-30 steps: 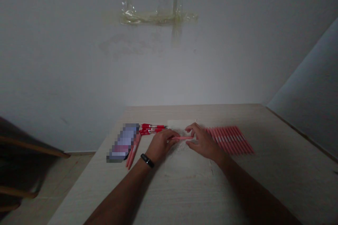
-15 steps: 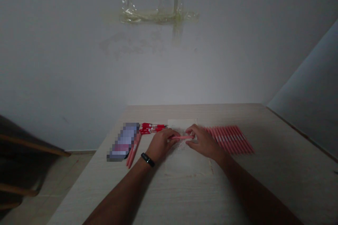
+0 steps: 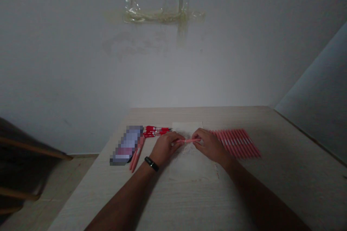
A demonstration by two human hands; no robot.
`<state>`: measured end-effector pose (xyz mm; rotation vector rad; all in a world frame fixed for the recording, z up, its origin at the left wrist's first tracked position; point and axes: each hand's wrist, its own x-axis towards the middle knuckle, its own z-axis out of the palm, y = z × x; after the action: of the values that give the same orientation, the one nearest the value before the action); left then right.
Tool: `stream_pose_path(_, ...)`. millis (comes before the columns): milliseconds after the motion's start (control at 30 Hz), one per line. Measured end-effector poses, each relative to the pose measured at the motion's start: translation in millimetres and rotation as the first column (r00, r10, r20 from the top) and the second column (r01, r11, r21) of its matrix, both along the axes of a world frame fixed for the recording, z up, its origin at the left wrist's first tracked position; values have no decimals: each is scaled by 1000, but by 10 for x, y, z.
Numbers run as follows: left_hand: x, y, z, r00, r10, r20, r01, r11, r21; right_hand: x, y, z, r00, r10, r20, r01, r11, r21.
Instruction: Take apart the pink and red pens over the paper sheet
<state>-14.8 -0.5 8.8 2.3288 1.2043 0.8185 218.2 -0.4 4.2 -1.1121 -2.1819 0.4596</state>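
Both hands hold one pink pen (image 3: 189, 140) level above a white paper sheet (image 3: 193, 164) on the pale wooden table (image 3: 271, 187). My left hand (image 3: 165, 147), with a black band on its wrist, pinches the pen's left end. My right hand (image 3: 209, 145) pinches its right end. A row of several pink pens (image 3: 237, 143) lies side by side just right of my right hand. Red pens (image 3: 155, 131) lie beyond my left hand.
A blurred flat box (image 3: 127, 145) sits left of my left hand with two pink pens (image 3: 136, 156) along its right side. The grey wall (image 3: 81, 61) stands behind the table, with yellowed tape (image 3: 162, 14) stuck on it. A dark chair (image 3: 18, 166) is at far left.
My right fingers have closed tighter on the pen's right end, and the two hands have drawn slightly together. The pen has stayed above the paper.
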Motion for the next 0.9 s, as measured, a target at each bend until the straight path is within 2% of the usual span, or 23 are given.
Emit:
stream_pose_path(200,-13,-5,5,1000,-10,7,9,999,33,5,3,-18,999,48,12,-48,999,22)
stream_pose_path(500,18,8,-31,1000,6,4,-7,999,37,-17,-28,-19,996,92,7,-91,995,-46)
stream_pose_path(667,56,-15,-19,1000,-25,9,24,1000,16,-24,-31,-42,993,97,72,-90,992,-89)
stream_pose_path(900,25,13,-48,1000,-17,-9,17,1000,17,-5,-63,-31,977,150,149,-139,987,-80)
